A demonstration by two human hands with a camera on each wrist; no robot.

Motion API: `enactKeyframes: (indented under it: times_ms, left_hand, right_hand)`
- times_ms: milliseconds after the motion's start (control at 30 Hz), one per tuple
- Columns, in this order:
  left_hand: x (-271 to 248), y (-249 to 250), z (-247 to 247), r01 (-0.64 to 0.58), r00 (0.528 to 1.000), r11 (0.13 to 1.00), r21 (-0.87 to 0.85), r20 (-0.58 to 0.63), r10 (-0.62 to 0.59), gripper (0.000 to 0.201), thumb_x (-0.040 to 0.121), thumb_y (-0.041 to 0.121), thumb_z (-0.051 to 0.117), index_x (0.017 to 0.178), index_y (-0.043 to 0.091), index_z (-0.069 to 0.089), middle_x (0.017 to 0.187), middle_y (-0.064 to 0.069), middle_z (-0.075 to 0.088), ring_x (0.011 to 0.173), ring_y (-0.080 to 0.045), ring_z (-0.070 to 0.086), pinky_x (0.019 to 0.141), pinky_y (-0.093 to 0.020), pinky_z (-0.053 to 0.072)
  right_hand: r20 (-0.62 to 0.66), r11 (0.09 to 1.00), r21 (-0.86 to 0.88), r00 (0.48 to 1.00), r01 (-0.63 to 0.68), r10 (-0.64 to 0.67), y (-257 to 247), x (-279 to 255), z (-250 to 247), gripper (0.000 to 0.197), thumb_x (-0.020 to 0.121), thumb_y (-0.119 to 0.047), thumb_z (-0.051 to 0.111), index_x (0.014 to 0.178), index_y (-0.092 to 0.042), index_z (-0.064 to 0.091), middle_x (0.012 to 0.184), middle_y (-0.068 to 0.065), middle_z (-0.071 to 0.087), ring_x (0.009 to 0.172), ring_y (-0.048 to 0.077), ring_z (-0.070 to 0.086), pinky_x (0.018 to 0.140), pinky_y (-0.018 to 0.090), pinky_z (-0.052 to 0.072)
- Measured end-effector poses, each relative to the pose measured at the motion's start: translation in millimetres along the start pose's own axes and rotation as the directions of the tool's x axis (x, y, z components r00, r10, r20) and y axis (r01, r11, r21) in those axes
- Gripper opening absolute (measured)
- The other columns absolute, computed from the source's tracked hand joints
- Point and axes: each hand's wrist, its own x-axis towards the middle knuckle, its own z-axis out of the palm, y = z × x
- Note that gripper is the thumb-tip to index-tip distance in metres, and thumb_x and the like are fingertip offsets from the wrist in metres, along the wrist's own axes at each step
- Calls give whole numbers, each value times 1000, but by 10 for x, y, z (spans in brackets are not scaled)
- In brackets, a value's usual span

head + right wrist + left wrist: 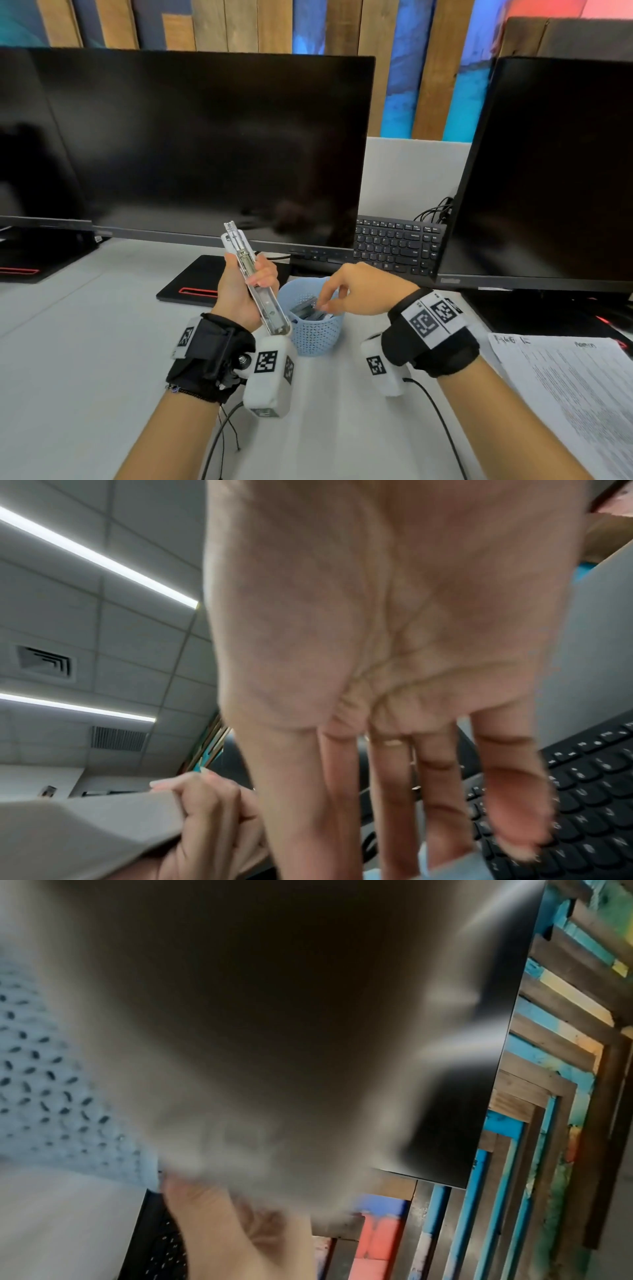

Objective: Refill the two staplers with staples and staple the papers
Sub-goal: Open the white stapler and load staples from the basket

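A: Nearest first: why is the left hand (239,291) lifted off the table (85,359) like that?

B: Its grip is wrapped round the opened stapler (255,281), fingers curled over the metal channel. The stapler is tilted, its far end raised toward the screens, so the empty magazine faces up and toward the person. I judge that is to leave the channel open for a strip to be laid in from above.

A: And the right hand (356,291)?

B: It reaches down into the light blue basket (318,337), which stands on the table just beside the stapler's lower end. From the head view, thumb and forefinger are drawn together over the silvery staple strips (305,310) inside. Whether that grip has actually closed on a strip I cannot tell; the fingertips are too small there, and the right wrist view shows only the palm and long fingers hanging down.

A: Why keep the basket so close?

B: Probably so that a strip travels only a short way to the magazine.

A: The papers?

B: The papers (565,394) lie flat at the person's right, near the table's edge, untouched, and no second stapler is in view. Stapling looks a good way off; the refill is the step in hand.

A: Farther back?

B: A black keyboard (397,246) behind the basket, then two dark monitors (188,144), and a wall of coloured planks.
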Motion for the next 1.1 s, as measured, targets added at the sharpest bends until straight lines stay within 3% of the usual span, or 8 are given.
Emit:
enactKeyframes:
  times_ms: [100,233,367,567,733,833,933,1100]
  left_hand:
    - [14,7,-10,27,999,1000,-16,-26,-27,64,93,66,22,68,11,44,46,3,41,24,-5,35,30,-12,33]
    - [22,14,-21,48,999,999,-6,-24,-48,65,94,65,23,66,10,44,44,3,41,24,-5,35,30,-12,33]
    - [17,-14,-22,64,997,998,-23,-32,-65,63,94,64,25,69,10,45,45,3,43,24,-5,36,29,-15,34]
    - [11,-36,2,68,997,998,-18,-20,-69,61,95,63,24,72,10,45,45,2,45,24,-5,36,29,-15,34]
    - [26,-99,-29,43,999,998,42,-33,-42,63,93,65,24,72,10,46,49,4,44,26,-3,36,30,-13,34]
    - [39,-142,-43,53,997,997,50,-51,-50,65,92,66,23,69,10,45,49,4,43,26,-3,35,29,-14,33]
    - [28,-157,-34,48,997,998,45,-57,-46,64,93,66,24,69,11,45,49,5,42,25,-3,35,29,-14,32]
    - [22,-144,-35,29,997,1000,12,-68,-28,62,92,67,25,73,12,45,50,5,42,26,-4,36,29,-14,33]
  right_hand:
    - [64,997,-67,997,-41,45,-16,-12,-7,20,88,-35,67,97,-22,79,74,-19,63,69,0,55,62,12,40]
    - [-10,996,-57,998,-70,70,96,-44,-42,13,77,-30,76,84,-19,80,94,-6,73,84,10,60,77,27,51]
    - [-107,982,-117,985,-149,136,238,-34,-55,16,75,-25,77,89,-22,71,101,0,47,95,16,47,85,33,48]
    - [24,932,95,937,-349,349,303,-19,19,22,88,-13,62,103,-13,47,72,7,69,41,12,60,43,24,50]
    - [-76,976,33,973,-215,217,343,-15,5,7,89,-3,56,89,-10,57,48,-3,64,40,8,63,57,31,60]
    - [-157,988,-79,981,-129,116,386,0,1,10,88,-6,59,80,-11,58,63,2,66,50,1,62,68,36,59]
    - [-242,986,-161,970,-52,11,410,15,0,16,89,-14,62,76,-17,52,71,3,64,68,19,58,70,37,55]
    - [-338,978,-209,938,4,-76,370,15,-15,14,89,-17,58,77,-16,51,68,4,63,66,23,59,65,41,55]
